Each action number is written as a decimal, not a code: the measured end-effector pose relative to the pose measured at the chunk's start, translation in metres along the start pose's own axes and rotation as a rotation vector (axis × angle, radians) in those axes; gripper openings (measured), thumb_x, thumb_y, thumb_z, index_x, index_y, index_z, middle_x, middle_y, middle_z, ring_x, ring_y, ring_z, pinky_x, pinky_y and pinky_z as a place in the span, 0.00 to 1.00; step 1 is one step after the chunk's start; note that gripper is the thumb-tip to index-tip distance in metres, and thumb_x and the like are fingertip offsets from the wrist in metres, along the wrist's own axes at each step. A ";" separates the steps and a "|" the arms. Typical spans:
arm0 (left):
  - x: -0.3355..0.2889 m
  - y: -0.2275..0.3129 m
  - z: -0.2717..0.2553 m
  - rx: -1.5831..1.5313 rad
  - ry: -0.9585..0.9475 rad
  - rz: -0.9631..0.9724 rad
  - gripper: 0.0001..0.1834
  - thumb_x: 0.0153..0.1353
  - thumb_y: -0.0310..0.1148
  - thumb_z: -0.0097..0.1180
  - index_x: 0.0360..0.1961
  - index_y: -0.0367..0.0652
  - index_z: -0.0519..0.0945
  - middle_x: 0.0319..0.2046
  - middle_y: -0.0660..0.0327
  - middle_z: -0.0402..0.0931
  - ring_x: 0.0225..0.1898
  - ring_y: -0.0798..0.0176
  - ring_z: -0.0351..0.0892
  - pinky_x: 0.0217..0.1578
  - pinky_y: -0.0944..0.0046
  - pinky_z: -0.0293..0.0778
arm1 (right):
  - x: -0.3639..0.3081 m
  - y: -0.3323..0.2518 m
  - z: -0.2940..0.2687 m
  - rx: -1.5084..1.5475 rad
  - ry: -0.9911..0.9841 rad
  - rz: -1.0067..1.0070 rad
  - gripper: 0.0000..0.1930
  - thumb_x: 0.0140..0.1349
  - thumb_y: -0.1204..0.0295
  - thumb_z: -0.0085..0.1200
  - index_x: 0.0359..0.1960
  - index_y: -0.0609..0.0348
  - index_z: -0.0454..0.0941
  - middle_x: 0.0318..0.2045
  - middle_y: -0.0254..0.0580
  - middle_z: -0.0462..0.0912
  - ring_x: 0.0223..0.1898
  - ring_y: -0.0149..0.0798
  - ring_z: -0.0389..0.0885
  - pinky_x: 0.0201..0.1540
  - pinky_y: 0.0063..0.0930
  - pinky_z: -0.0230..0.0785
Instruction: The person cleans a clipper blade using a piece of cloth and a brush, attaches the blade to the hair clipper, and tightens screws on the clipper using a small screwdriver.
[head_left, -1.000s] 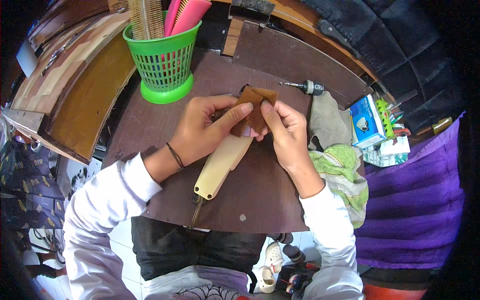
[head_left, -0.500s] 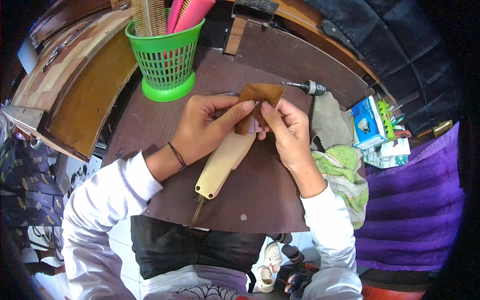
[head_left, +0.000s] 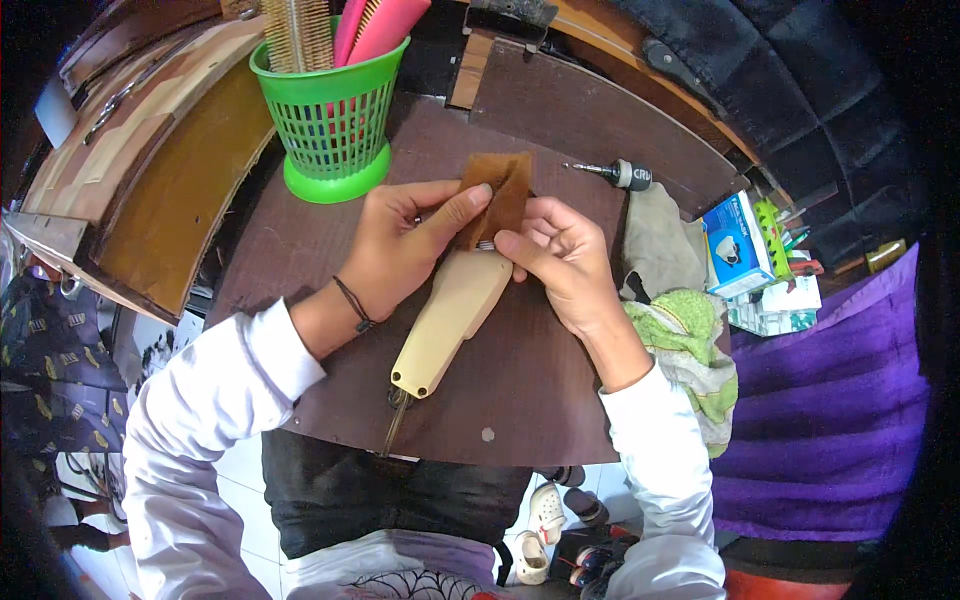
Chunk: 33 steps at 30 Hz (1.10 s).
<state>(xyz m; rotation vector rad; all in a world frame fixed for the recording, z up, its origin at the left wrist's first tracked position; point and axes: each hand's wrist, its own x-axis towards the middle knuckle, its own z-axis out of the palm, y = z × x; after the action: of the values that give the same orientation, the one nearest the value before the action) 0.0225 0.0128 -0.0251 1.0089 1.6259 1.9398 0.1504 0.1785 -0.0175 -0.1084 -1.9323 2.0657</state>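
A brown cloth (head_left: 497, 195) with a crease down its middle is held up over the table. My left hand (head_left: 405, 235) pinches its left side between thumb and fingers. Below the cloth's lower edge shows a small strip of a toothed metal clipper blade (head_left: 486, 244). My right hand (head_left: 565, 262) is closed at that blade, its thumb against the blade's right end and its fingers partly hidden behind. Just below lies a cream hair clipper (head_left: 450, 325), its cord end toward me. Whether the blade is fixed to the clipper cannot be seen.
At the back left stands a green basket (head_left: 330, 120) with brushes and combs. A screwdriver-like tool (head_left: 630, 175) lies at the back right. Beside it are a grey cloth (head_left: 660, 240), a green-white towel (head_left: 685, 345) and a blue-white box (head_left: 735, 245).
The cloth has turned more upright and been drawn over the blade, which shows less now. My right hand has shifted slightly left; the clipper stays in place.
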 end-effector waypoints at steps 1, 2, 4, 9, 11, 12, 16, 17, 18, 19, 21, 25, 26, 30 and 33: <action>0.000 0.001 0.002 -0.001 -0.001 0.001 0.15 0.74 0.37 0.61 0.43 0.34 0.88 0.29 0.72 0.82 0.31 0.81 0.73 0.29 0.73 0.71 | 0.000 -0.001 0.001 -0.053 0.018 -0.001 0.10 0.70 0.71 0.63 0.48 0.62 0.81 0.38 0.35 0.85 0.35 0.25 0.81 0.35 0.21 0.73; 0.000 0.004 0.004 -0.028 0.005 0.011 0.15 0.74 0.37 0.61 0.43 0.34 0.88 0.29 0.72 0.82 0.31 0.81 0.73 0.29 0.73 0.71 | 0.000 0.000 -0.001 -0.054 0.019 -0.001 0.10 0.70 0.71 0.63 0.48 0.62 0.81 0.38 0.35 0.85 0.35 0.25 0.81 0.35 0.21 0.73; -0.001 0.007 0.009 -0.082 0.015 0.031 0.15 0.74 0.38 0.61 0.43 0.33 0.88 0.29 0.72 0.82 0.31 0.81 0.73 0.30 0.73 0.71 | 0.001 0.004 -0.011 -0.038 0.022 -0.003 0.09 0.70 0.70 0.63 0.46 0.61 0.80 0.37 0.35 0.85 0.36 0.25 0.82 0.35 0.20 0.72; 0.001 0.003 0.003 -0.084 -0.029 -0.021 0.16 0.73 0.38 0.61 0.46 0.33 0.88 0.31 0.70 0.84 0.32 0.80 0.75 0.32 0.74 0.73 | 0.000 -0.001 -0.005 0.104 0.033 0.040 0.07 0.74 0.70 0.57 0.44 0.60 0.78 0.37 0.37 0.85 0.34 0.27 0.82 0.36 0.24 0.74; -0.001 0.004 0.005 -0.095 -0.029 -0.042 0.16 0.73 0.38 0.61 0.46 0.33 0.88 0.32 0.69 0.85 0.33 0.80 0.76 0.33 0.74 0.74 | 0.000 0.001 -0.009 0.214 0.032 0.056 0.07 0.75 0.70 0.54 0.45 0.61 0.78 0.37 0.38 0.84 0.33 0.28 0.82 0.36 0.26 0.74; -0.001 0.005 0.006 -0.102 -0.029 -0.053 0.16 0.73 0.38 0.61 0.47 0.33 0.88 0.32 0.69 0.85 0.33 0.80 0.76 0.33 0.73 0.75 | 0.000 0.003 -0.012 0.323 0.030 0.071 0.08 0.76 0.70 0.51 0.47 0.62 0.78 0.37 0.38 0.84 0.33 0.28 0.81 0.36 0.28 0.75; -0.002 0.005 0.007 -0.105 -0.029 -0.031 0.16 0.73 0.38 0.61 0.46 0.33 0.88 0.31 0.68 0.85 0.33 0.79 0.76 0.33 0.73 0.75 | 0.003 0.013 -0.020 0.518 0.053 0.083 0.13 0.77 0.71 0.44 0.53 0.65 0.76 0.38 0.39 0.83 0.30 0.30 0.80 0.37 0.34 0.76; -0.002 0.005 0.007 -0.105 -0.028 -0.032 0.16 0.73 0.38 0.61 0.46 0.33 0.88 0.31 0.68 0.85 0.33 0.79 0.76 0.33 0.73 0.75 | 0.003 0.014 -0.020 0.562 0.065 0.082 0.14 0.77 0.71 0.42 0.56 0.66 0.75 0.38 0.39 0.83 0.29 0.30 0.80 0.37 0.36 0.76; -0.002 0.006 0.007 -0.091 -0.032 -0.026 0.16 0.73 0.38 0.61 0.46 0.33 0.88 0.31 0.68 0.85 0.32 0.79 0.76 0.33 0.73 0.75 | 0.002 0.015 -0.020 0.562 0.064 0.083 0.14 0.77 0.71 0.42 0.56 0.66 0.75 0.38 0.39 0.83 0.29 0.30 0.80 0.37 0.36 0.76; -0.002 0.006 0.006 -0.076 -0.037 -0.019 0.16 0.73 0.37 0.62 0.46 0.33 0.88 0.31 0.68 0.85 0.32 0.79 0.76 0.32 0.73 0.75 | 0.000 0.015 -0.020 0.507 0.068 0.066 0.14 0.78 0.70 0.43 0.56 0.65 0.75 0.40 0.39 0.83 0.32 0.32 0.80 0.38 0.34 0.76; -0.002 0.006 0.005 -0.062 -0.041 -0.012 0.16 0.73 0.37 0.62 0.46 0.33 0.88 0.31 0.68 0.85 0.32 0.79 0.76 0.32 0.73 0.75 | -0.002 0.014 -0.019 0.395 0.076 0.032 0.14 0.78 0.67 0.45 0.56 0.62 0.75 0.44 0.39 0.84 0.40 0.34 0.81 0.39 0.31 0.74; -0.002 0.005 0.003 0.038 -0.047 0.002 0.15 0.72 0.36 0.63 0.46 0.32 0.88 0.32 0.68 0.85 0.33 0.79 0.77 0.33 0.72 0.75 | 0.000 0.012 -0.009 0.179 0.106 0.004 0.12 0.74 0.71 0.55 0.54 0.66 0.79 0.36 0.35 0.85 0.28 0.24 0.80 0.34 0.24 0.75; -0.002 0.005 0.004 0.034 -0.036 0.023 0.14 0.71 0.35 0.64 0.46 0.32 0.88 0.32 0.68 0.85 0.33 0.79 0.77 0.33 0.73 0.75 | 0.000 0.011 -0.007 0.180 0.106 0.005 0.12 0.74 0.71 0.55 0.54 0.66 0.79 0.36 0.35 0.85 0.28 0.24 0.80 0.34 0.24 0.75; -0.002 0.006 0.002 0.072 -0.043 0.081 0.14 0.72 0.35 0.63 0.47 0.33 0.88 0.33 0.68 0.86 0.33 0.79 0.77 0.34 0.73 0.75 | 0.000 0.005 0.000 -0.149 0.090 -0.115 0.11 0.73 0.71 0.60 0.50 0.65 0.82 0.35 0.33 0.86 0.31 0.21 0.80 0.34 0.18 0.73; -0.003 0.007 0.001 0.167 -0.101 0.119 0.15 0.74 0.37 0.61 0.48 0.34 0.88 0.34 0.70 0.86 0.34 0.80 0.78 0.34 0.73 0.75 | -0.002 0.001 -0.003 -0.368 0.115 -0.155 0.09 0.75 0.70 0.56 0.46 0.65 0.82 0.34 0.32 0.84 0.32 0.21 0.79 0.33 0.19 0.72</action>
<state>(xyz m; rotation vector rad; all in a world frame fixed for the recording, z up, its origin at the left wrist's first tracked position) 0.0258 0.0099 -0.0192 1.2742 1.7283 1.8178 0.1531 0.1804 -0.0194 -0.1494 -2.1517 1.5562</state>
